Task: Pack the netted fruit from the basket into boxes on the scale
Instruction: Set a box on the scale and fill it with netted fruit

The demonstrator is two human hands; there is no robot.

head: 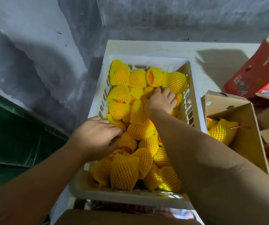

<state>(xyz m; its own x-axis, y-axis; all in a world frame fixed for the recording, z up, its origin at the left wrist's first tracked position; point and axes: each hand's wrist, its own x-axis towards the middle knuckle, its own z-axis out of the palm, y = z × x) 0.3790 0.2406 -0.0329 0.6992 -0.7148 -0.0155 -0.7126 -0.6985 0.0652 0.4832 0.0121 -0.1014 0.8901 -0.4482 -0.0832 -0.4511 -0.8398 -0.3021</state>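
The big white basket (195, 101) takes up the middle of your view, sitting on a pale surface (146, 46) up against a grey wall (49, 38), and it's piled with netted fruit (140, 130) in yellow foam sleeves, orange skin peeking out of a few. Just to the right of it there's an open cardboard box (244, 127) with a couple of netted pieces (220, 130) already lying in it; can't make out any scale under it from here. Further right and toward the back, some red printed cartons (250, 75) are leaning around with flaps open.

Your right hand (160, 99) reaches deep toward the far right corner of the basket, fingers spread and laid over the fruit there. Honestly can't tell if it has actually closed round one or is just resting on top. Your left hand (98, 135) is at the near left side, fingers curled down onto a netted piece, looks like a pinch on the sleeve.
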